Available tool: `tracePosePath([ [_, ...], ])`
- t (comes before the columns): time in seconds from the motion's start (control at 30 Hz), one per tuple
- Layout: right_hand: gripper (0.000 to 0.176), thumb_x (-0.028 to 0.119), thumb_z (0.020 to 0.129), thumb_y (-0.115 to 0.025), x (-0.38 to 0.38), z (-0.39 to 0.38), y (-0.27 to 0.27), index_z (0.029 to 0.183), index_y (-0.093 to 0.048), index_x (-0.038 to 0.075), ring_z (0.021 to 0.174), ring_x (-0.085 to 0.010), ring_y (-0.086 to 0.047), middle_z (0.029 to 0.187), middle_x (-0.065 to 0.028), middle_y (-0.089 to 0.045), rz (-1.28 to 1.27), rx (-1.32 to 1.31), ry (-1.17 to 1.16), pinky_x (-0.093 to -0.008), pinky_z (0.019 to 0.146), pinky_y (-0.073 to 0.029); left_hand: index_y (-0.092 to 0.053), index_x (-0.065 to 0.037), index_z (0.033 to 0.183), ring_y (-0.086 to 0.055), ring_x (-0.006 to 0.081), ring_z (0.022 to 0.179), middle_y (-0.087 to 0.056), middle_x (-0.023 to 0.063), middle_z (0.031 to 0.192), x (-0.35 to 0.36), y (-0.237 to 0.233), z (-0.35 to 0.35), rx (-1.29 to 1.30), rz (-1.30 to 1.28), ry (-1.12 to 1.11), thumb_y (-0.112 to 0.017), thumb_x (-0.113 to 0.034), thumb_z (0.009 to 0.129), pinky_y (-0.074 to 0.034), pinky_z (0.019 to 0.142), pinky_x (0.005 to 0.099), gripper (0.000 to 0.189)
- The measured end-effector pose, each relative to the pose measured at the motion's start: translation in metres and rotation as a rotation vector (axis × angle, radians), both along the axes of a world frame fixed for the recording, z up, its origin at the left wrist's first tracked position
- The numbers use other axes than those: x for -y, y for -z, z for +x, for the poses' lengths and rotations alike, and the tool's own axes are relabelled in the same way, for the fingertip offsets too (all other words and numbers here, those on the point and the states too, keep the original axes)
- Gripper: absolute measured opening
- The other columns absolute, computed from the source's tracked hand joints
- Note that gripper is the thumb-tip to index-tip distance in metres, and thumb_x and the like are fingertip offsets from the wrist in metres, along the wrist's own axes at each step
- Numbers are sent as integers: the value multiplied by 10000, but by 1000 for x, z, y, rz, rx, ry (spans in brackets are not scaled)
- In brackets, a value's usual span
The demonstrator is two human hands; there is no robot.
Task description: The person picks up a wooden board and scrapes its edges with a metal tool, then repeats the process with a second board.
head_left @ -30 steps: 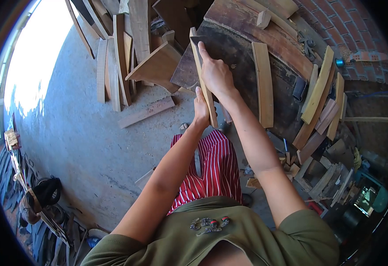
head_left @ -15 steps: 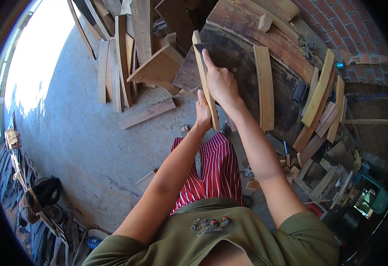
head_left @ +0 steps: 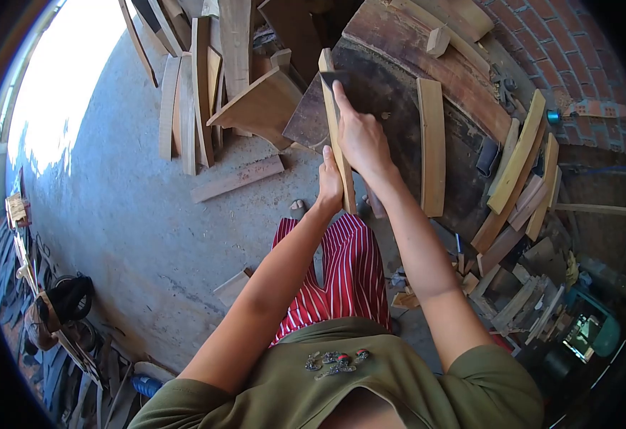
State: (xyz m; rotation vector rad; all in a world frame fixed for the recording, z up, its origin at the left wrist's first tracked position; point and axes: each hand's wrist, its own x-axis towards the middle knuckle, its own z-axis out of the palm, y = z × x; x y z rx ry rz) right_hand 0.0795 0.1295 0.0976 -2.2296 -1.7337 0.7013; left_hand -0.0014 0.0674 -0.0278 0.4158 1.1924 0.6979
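While our left hand [head_left: 331, 187] grips the near part of a long, narrow, pale-yellow wooden board [head_left: 332, 120], its far end overlapping the dark-stained wooden tabletop [head_left: 391, 93] from our viewpoint, our right hand [head_left: 363, 139], index finger extended, holds a small, flat, dark piece [head_left: 341, 76] against it, slightly nearer us than a second ago; contact has shifted along its length.

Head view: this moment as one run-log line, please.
left hand: holds wooden strip near lower end; right hand: touches dark flat piece near strip's upper end; nearby: curved board on dark tabletop
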Motion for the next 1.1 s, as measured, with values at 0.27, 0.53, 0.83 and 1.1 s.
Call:
tracePosePath([
  [0.27, 579, 135, 944, -472, -7, 2, -2, 1501, -335, 209, 816, -466, -667, 816, -312, -654, 15, 19, -1, -574, 763, -527, -578, 6, 917, -516, 181, 559, -525, 81, 695, 0, 7, -1, -51, -34, 28, -280, -635, 1003, -451, 467, 349, 713],
  [0.53, 512, 210, 985, -418, -95, 25, 2, 1494, -376, 246, 518, -230, -651, 765, -180, -683, -69, -261, 158, -370, 487, -569, -465, -96, 836, -445, 183, 422, -426, 39, 576, -2, 4, -3, -17, -79, 10, -297, -689, 967, -387, 358, 346, 630],
  [0.83, 506, 271, 1019, -386, 38, 148, 32, 1515, -293, 275, 747, -428, -680, 932, -250, -697, 83, 33, 407, -512, 655, -546, -519, -73, 1174, -344, 116, 444, -348, -7, 574, -4, -13, -73, 555, -294, 256, -313, -453, 1041, -293, 435, 270, 452],
  [1.1, 572, 300, 987, -470, 112, 229, 46, 1522, -268, 322, 1012, -427, -633, 1137, -249, -643, -182, 279, 416, -540, 823, -514, -392, -8, 1404, -347, 53, 466, -355, -37, 598, 36, -65, -119, 913, -295, 450, -359, -425, 1058, -314, 424, 208, 543],
])
